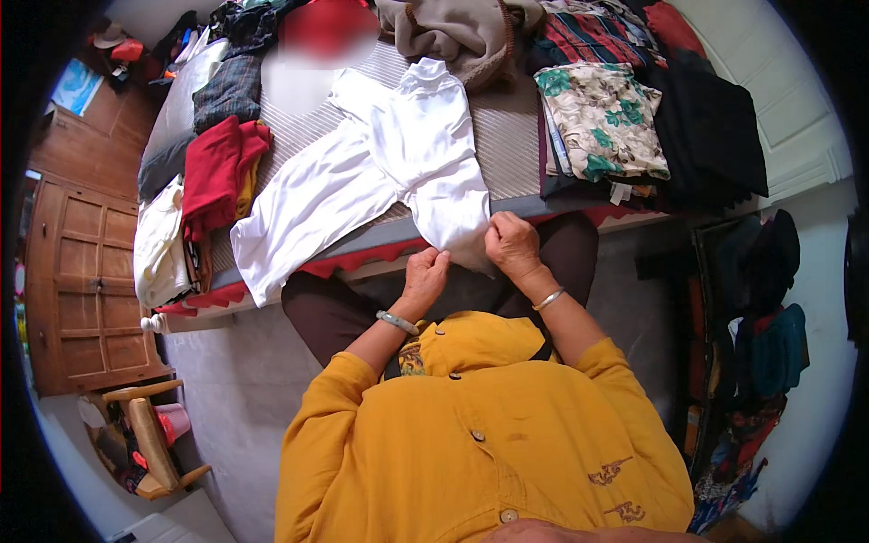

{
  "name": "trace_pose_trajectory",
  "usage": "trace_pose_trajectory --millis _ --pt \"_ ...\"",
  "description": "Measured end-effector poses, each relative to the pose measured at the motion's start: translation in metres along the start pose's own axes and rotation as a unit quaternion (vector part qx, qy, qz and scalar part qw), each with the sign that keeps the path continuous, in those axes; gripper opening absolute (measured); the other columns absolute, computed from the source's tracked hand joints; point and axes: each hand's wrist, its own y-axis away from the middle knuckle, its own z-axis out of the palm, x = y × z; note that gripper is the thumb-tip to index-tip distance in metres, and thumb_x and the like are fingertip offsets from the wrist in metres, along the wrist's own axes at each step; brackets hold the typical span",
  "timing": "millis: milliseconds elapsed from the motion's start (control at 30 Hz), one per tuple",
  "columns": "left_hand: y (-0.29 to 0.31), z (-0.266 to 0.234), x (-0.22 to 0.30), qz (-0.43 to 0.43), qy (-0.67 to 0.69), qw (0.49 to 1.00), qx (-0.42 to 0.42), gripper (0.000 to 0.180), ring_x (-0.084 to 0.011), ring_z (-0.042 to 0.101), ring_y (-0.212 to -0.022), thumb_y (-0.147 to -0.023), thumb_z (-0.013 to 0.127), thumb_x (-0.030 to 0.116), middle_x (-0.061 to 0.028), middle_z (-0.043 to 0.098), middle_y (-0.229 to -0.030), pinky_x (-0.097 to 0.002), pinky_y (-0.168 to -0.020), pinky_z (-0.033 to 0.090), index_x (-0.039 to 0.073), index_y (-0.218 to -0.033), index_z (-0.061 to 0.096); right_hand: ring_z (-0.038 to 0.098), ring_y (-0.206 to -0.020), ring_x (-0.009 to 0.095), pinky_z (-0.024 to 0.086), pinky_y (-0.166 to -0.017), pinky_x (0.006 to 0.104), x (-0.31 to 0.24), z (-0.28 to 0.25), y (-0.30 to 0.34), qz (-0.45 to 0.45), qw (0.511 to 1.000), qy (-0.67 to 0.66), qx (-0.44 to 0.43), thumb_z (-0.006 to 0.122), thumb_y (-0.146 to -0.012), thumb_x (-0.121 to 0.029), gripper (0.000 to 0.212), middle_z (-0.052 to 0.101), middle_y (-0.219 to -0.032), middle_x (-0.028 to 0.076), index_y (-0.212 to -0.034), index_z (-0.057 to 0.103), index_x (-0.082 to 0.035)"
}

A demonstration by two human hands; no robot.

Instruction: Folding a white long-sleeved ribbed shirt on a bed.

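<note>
A white garment [398,163] lies spread over the bed, one long part stretching to the lower left and another hanging toward me at the edge. Whether these are trouser legs or sleeves, I cannot tell. My left hand [424,279], below a pale bangle, is closed on the near hem of the hanging part. Slightly farther off and to the right, my right hand [513,246] pinches the other corner of that hem. Between them the cloth is stretched. My knees are against the bed's front on either side.
Folded clothes flank the garment: a red one [217,172] at left, a floral one [605,118] and black ones [715,136] at right. A brown blanket [462,36] lies behind. A wooden cabinet [86,281], a chair [154,434] and a clothes-laden rack [756,335] stand around.
</note>
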Motion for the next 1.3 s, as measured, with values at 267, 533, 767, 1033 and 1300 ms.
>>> trace_pose_trajectory --millis 267,533,767,1033,1300 --pt "0.02 -0.015 0.009 0.093 0.196 0.975 0.038 0.02 -0.0075 0.052 -0.077 -0.091 0.05 0.014 -0.0017 0.059 -0.083 -0.0233 -0.071 0.042 -0.002 -0.086 0.061 0.058 -0.066 0.037 0.047 -0.059 0.0434 0.0 -0.045 -0.021 0.002 0.997 -0.075 0.006 0.051 -0.072 -0.004 0.005 0.058 -0.07 0.017 -0.071 0.055 -0.002" --pt "0.025 -0.003 0.032 -0.057 0.41 0.899 -0.142 0.039 -0.0202 0.058 -0.105 -0.092 0.054 0.023 -0.0112 0.058 -0.115 -0.0381 -0.088 0.048 -0.002 -0.121 0.049 0.06 -0.059 0.026 0.048 -0.058 0.0332 -0.002 -0.041 -0.018 0.101 0.976 -0.193 -0.023 0.055 -0.075 -0.004 0.006 0.062 -0.068 0.014 -0.075 0.059 0.0" --pt "0.032 -0.008 0.071 -0.104 0.458 0.831 -0.297 0.05 -0.0249 0.057 -0.11 -0.089 0.055 0.027 -0.012 0.057 -0.119 -0.0436 -0.092 0.046 -0.001 -0.129 0.042 0.061 -0.078 0.014 0.049 -0.07 0.0301 -0.013 -0.046 -0.011 0.33 0.694 -0.627 -0.123 0.057 -0.086 -0.025 0.026 0.064 -0.089 0.005 -0.096 0.061 -0.001" --pt "0.042 -0.008 0.086 -0.101 0.531 0.783 -0.307 0.049 -0.0291 0.056 -0.111 -0.091 0.052 0.021 -0.0159 0.054 -0.123 -0.0463 -0.093 0.046 -0.002 -0.131 0.038 0.061 -0.091 0.015 0.048 -0.08 0.0291 -0.024 -0.082 0.019 0.305 0.578 -0.711 -0.26 0.056 -0.089 -0.036 0.046 0.064 -0.103 0.009 -0.112 0.058 0.004" --pt "0.047 -0.017 0.079 -0.135 0.396 0.828 -0.372 0.038 -0.0245 0.062 -0.102 -0.09 0.055 0.019 -0.0126 0.062 -0.111 -0.0411 -0.088 0.051 -0.004 -0.12 0.05 0.062 -0.078 0.012 0.048 -0.069 0.0233 -0.021 -0.116 0.029 0.313 0.681 -0.617 -0.241 0.055 -0.089 -0.022 0.032 0.066 -0.09 0.008 -0.102 0.064 0.005"
